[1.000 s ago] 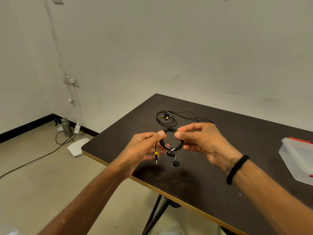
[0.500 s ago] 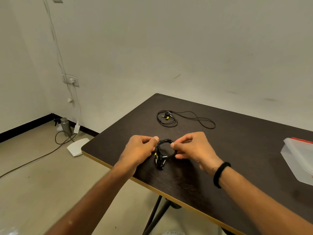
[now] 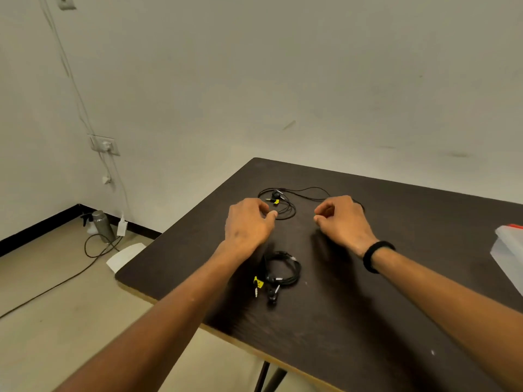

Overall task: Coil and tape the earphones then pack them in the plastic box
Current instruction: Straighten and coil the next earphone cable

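1 head-worn view, angled forward and down over the table (image 3: 368,292)

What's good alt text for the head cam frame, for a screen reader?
Two bare hands, left hand and right hand, reach with loosely curled fingers toward a loose black wired earphone set on a dark brown wooden table. Nearer the person lies a coiled black earphone bundle with a yellow tag, untouched. A clear plastic box with red trim sits at the right edge.
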`<state>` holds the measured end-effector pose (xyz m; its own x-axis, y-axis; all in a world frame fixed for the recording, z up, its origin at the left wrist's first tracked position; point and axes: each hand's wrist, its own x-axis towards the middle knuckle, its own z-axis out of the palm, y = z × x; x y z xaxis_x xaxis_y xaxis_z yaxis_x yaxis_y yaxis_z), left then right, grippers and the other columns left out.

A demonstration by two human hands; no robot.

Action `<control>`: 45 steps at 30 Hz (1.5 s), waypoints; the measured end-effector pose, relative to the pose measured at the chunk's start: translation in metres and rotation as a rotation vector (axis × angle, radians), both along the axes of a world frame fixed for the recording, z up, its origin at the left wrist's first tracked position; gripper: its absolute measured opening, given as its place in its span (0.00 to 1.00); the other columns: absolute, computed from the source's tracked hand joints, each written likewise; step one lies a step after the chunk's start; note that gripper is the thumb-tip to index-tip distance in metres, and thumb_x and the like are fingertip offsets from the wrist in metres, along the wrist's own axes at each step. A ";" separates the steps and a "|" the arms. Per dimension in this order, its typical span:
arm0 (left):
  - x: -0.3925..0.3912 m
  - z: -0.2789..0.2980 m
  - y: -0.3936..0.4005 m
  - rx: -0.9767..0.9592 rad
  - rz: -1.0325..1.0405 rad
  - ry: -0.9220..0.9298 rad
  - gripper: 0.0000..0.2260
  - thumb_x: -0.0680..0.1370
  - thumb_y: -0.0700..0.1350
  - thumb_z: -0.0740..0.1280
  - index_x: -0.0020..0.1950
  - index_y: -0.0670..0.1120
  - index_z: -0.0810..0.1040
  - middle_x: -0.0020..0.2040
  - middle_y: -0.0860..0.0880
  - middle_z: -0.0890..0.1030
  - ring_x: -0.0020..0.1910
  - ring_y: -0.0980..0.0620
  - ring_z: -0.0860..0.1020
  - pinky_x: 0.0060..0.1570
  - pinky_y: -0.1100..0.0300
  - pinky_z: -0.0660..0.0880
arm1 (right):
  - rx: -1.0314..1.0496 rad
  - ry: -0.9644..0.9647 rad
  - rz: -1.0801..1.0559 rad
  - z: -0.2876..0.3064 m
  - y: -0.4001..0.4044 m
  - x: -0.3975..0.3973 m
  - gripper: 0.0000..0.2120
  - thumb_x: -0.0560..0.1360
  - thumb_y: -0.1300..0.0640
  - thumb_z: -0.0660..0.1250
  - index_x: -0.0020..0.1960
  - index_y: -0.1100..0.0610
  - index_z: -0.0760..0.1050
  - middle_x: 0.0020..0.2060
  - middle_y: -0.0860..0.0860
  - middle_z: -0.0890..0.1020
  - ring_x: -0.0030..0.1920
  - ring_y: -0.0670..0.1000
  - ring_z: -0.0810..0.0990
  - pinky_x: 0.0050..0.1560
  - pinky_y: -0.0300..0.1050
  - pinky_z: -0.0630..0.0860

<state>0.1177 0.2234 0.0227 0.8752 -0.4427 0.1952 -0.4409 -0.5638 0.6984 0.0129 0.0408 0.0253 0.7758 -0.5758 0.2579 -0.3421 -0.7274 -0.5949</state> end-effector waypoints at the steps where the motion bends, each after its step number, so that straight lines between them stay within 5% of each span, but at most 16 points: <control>1: 0.007 -0.001 -0.008 0.079 -0.013 -0.041 0.16 0.79 0.56 0.71 0.63 0.49 0.84 0.58 0.46 0.84 0.63 0.44 0.79 0.64 0.49 0.77 | -0.023 0.014 0.009 -0.001 -0.006 0.007 0.03 0.78 0.59 0.74 0.51 0.55 0.85 0.43 0.49 0.84 0.50 0.52 0.84 0.51 0.44 0.78; 5: 0.025 -0.007 -0.024 0.313 -0.058 -0.100 0.18 0.80 0.55 0.70 0.70 0.54 0.79 0.69 0.42 0.72 0.71 0.40 0.69 0.70 0.43 0.69 | -0.080 0.030 0.068 -0.001 -0.015 0.039 0.08 0.81 0.56 0.69 0.53 0.58 0.86 0.49 0.55 0.88 0.54 0.56 0.85 0.57 0.52 0.81; 9: 0.042 -0.015 -0.025 0.255 -0.087 -0.118 0.07 0.81 0.48 0.70 0.58 0.53 0.83 0.61 0.44 0.75 0.65 0.42 0.73 0.65 0.44 0.74 | -0.004 0.106 0.089 0.002 -0.008 0.080 0.11 0.78 0.49 0.74 0.49 0.57 0.86 0.47 0.55 0.88 0.52 0.56 0.85 0.56 0.52 0.82; 13: 0.051 -0.018 -0.018 0.240 -0.112 -0.121 0.05 0.80 0.45 0.70 0.54 0.52 0.83 0.56 0.43 0.80 0.61 0.44 0.75 0.63 0.45 0.75 | 0.059 0.195 0.075 0.003 -0.005 0.097 0.05 0.77 0.57 0.75 0.44 0.58 0.84 0.48 0.57 0.87 0.53 0.58 0.86 0.58 0.55 0.83; 18: 0.044 -0.009 -0.016 0.091 -0.113 -0.156 0.13 0.80 0.43 0.68 0.65 0.50 0.81 0.51 0.45 0.81 0.54 0.46 0.77 0.60 0.54 0.74 | 0.298 -0.051 0.051 0.014 -0.011 0.063 0.08 0.80 0.59 0.72 0.43 0.61 0.84 0.42 0.53 0.86 0.44 0.51 0.83 0.53 0.53 0.84; 21: 0.021 0.009 -0.024 -0.045 -0.193 -0.210 0.13 0.79 0.50 0.72 0.63 0.51 0.83 0.48 0.51 0.80 0.46 0.54 0.77 0.56 0.57 0.75 | 0.414 -0.228 0.085 0.039 -0.018 0.022 0.03 0.76 0.63 0.75 0.48 0.59 0.83 0.44 0.56 0.87 0.41 0.49 0.84 0.40 0.42 0.83; 25: -0.023 0.038 -0.044 -0.060 -0.443 -0.290 0.18 0.79 0.56 0.71 0.68 0.51 0.82 0.63 0.50 0.82 0.62 0.54 0.78 0.63 0.62 0.72 | 0.566 -0.360 0.149 0.079 -0.027 -0.034 0.14 0.75 0.67 0.77 0.58 0.60 0.78 0.44 0.61 0.87 0.37 0.51 0.86 0.43 0.43 0.86; 28: -0.059 0.060 -0.060 -0.090 -0.538 -0.241 0.19 0.81 0.57 0.69 0.69 0.52 0.80 0.66 0.53 0.82 0.66 0.57 0.78 0.66 0.62 0.72 | 0.566 -0.386 0.159 0.099 -0.031 -0.076 0.10 0.77 0.69 0.73 0.57 0.62 0.78 0.45 0.63 0.86 0.40 0.55 0.88 0.46 0.45 0.86; 32: -0.104 0.075 -0.078 -0.142 -0.580 -0.205 0.12 0.83 0.51 0.68 0.63 0.49 0.83 0.54 0.51 0.87 0.54 0.57 0.84 0.56 0.62 0.78 | 0.505 -0.392 0.153 0.102 -0.037 -0.131 0.08 0.79 0.68 0.72 0.57 0.63 0.82 0.48 0.64 0.86 0.43 0.53 0.89 0.48 0.43 0.86; 37: -0.127 0.088 -0.097 -0.055 -0.596 -0.294 0.08 0.84 0.48 0.67 0.57 0.48 0.84 0.46 0.53 0.85 0.43 0.61 0.80 0.41 0.74 0.71 | 0.153 -0.206 0.044 0.074 -0.053 -0.176 0.07 0.78 0.58 0.74 0.56 0.53 0.85 0.44 0.49 0.87 0.42 0.47 0.88 0.50 0.41 0.85; 40: -0.133 0.086 -0.114 -0.008 -0.635 -0.347 0.07 0.84 0.47 0.66 0.56 0.48 0.83 0.44 0.58 0.79 0.41 0.62 0.76 0.43 0.69 0.69 | -0.062 -0.141 -0.024 0.055 -0.060 -0.185 0.04 0.80 0.51 0.72 0.51 0.47 0.85 0.43 0.45 0.84 0.44 0.43 0.82 0.40 0.27 0.72; 43: -0.137 0.065 -0.135 -0.059 -0.581 -0.395 0.07 0.85 0.45 0.64 0.56 0.46 0.82 0.45 0.55 0.77 0.44 0.57 0.75 0.48 0.59 0.72 | -0.042 -0.113 -0.072 0.039 -0.071 -0.179 0.07 0.82 0.52 0.67 0.50 0.52 0.83 0.49 0.50 0.82 0.51 0.50 0.81 0.46 0.39 0.73; 45: -0.138 0.043 -0.151 -0.101 -0.526 -0.423 0.07 0.85 0.45 0.63 0.57 0.46 0.81 0.48 0.51 0.78 0.49 0.52 0.75 0.52 0.53 0.74 | 0.253 -0.176 -0.020 0.034 -0.078 -0.170 0.08 0.84 0.55 0.64 0.52 0.55 0.80 0.44 0.52 0.87 0.46 0.52 0.86 0.46 0.43 0.78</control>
<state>-0.0199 0.0727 0.0662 0.3877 -0.7501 0.5358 -0.8851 -0.1406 0.4436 -0.1575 -0.0370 0.0597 0.7200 -0.6533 0.2340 -0.2299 -0.5428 -0.8078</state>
